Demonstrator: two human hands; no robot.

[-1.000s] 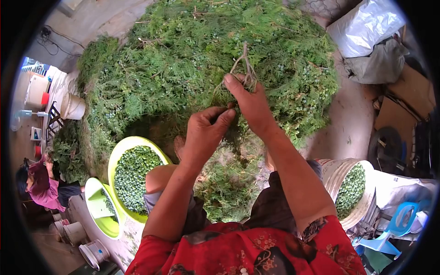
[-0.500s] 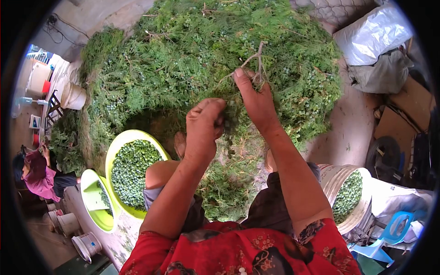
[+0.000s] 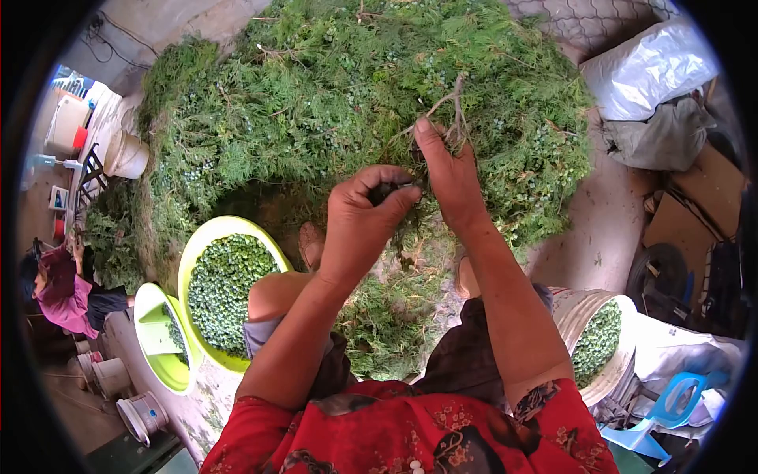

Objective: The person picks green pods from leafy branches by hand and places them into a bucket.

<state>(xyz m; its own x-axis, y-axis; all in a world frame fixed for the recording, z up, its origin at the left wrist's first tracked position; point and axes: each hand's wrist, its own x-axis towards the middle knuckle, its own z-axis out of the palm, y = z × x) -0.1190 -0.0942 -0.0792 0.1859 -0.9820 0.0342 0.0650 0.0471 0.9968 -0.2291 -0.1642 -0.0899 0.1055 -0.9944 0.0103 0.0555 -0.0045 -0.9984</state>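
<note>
My right hand (image 3: 452, 174) is closed round a bare, forked evergreen branch (image 3: 458, 107), whose woody end points up and away. Close beside it, my left hand (image 3: 365, 217) is curled with thumb and finger together at a dark green sprig (image 3: 384, 190) on the branch's leafy side. Whether berries are inside those fingers cannot be made out. Both hands are raised over a big heap of evergreen cuttings (image 3: 308, 118) dotted with bluish berries. By my left knee stands a yellow-green tub (image 3: 189, 261) full of green berries (image 3: 229, 296).
A smaller yellow-green tub (image 3: 170, 371) leans at the left. Right of my legs, a white bucket (image 3: 624, 347) holds more berries. Far left sits another person (image 3: 67, 296) in pink. Silver sacking (image 3: 655, 67), cardboard (image 3: 679, 229) and a blue plastic stool (image 3: 675, 403) lie right.
My left hand has moved up and right toward my right hand, its fingers turning in to the sprig. My right hand keeps the branch and has shifted slightly right.
</note>
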